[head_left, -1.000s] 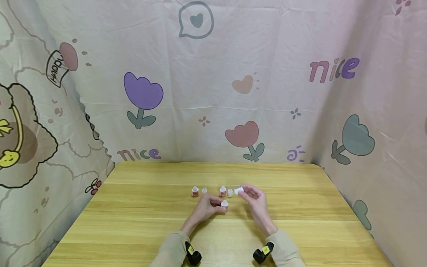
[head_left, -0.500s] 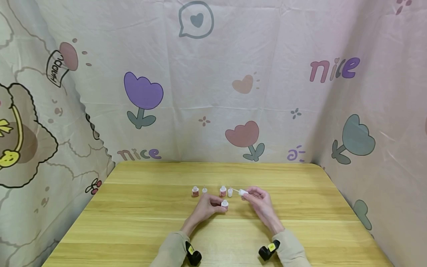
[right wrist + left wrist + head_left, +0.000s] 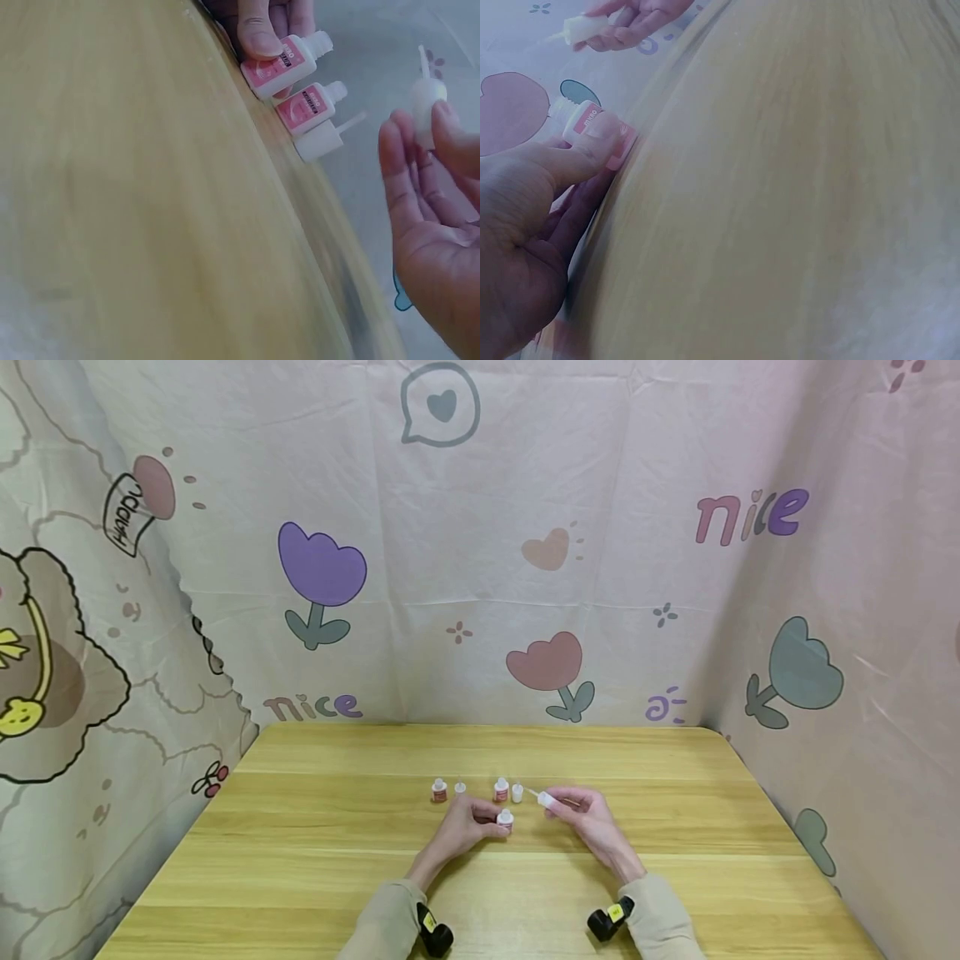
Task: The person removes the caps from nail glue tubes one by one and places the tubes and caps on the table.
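Note:
With thumb and fingers my left hand [image 3: 459, 828] pinches a small white bottle with a pink label [image 3: 505, 822], upright at the table surface. Its neck shows uncapped in the left wrist view. My right hand [image 3: 592, 825] holds a white brush cap [image 3: 546, 799] between thumb and fingers, off the table; its thin stem [image 3: 424, 61] points away from the palm. Behind the held bottle stands a second pink-labelled bottle [image 3: 501, 792], also uncapped, with a white brush cap [image 3: 319, 142] beside it, stem up.
Farther left on the wooden table [image 3: 337, 843] stand another uncapped bottle [image 3: 439, 792] and a brush cap [image 3: 460, 788], the latter close behind my left hand. A patterned curtain [image 3: 465, 568] hangs behind the table and along both sides.
My right hand has moved right and slightly toward me with the brush cap, whose stem has come into view and tilts left. My left hand and its bottle have stayed put.

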The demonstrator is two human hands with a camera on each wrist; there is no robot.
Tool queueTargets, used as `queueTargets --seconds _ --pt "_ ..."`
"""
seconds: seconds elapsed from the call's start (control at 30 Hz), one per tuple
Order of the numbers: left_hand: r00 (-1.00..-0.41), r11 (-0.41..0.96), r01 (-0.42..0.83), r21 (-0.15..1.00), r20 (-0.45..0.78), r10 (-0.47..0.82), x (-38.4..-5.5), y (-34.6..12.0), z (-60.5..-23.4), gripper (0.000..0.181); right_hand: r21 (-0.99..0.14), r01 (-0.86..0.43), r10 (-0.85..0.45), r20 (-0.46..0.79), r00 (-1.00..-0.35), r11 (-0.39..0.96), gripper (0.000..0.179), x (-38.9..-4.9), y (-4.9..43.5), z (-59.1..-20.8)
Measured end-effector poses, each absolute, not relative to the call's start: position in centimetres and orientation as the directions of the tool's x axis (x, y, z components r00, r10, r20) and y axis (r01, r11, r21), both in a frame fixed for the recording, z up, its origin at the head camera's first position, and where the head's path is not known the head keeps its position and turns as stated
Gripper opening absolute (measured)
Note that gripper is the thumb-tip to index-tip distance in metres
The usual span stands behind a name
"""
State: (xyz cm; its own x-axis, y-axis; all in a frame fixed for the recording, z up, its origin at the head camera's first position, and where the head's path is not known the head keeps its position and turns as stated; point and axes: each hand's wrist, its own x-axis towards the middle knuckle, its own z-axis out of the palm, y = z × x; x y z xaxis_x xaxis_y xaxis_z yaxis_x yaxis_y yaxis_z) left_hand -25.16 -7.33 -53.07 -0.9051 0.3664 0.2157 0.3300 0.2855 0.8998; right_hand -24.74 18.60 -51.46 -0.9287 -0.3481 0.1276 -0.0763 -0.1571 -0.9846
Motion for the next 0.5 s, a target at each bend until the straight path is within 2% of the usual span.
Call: queueTargets --seconds 0.13,0.3,0.5 --pt "-0.891 0.267 0.359 0.894 0.244 0.383 -25.28 -7.47 -53.36 0.019 -0.997 -0.066 -0.335 0.077 -0.939 -0.043 0.042 -24.70 18.54 -51.27" --pt "-0.857 0.231 0.427 0.874 0.310 0.411 -25.19 -7.43 -53.49 0.016 -0.998 -0.048 -0.319 0.037 -0.947 0.027 0.040 -24.68 18.44 -51.06" --pt "-0.895 0.247 0.338 0.908 0.229 0.383 -24.88 -7.13 -52.89 0.016 -0.996 -0.041 -0.326 0.013 -0.945 0.077 0.041 -24.77 18.69 -51.22"
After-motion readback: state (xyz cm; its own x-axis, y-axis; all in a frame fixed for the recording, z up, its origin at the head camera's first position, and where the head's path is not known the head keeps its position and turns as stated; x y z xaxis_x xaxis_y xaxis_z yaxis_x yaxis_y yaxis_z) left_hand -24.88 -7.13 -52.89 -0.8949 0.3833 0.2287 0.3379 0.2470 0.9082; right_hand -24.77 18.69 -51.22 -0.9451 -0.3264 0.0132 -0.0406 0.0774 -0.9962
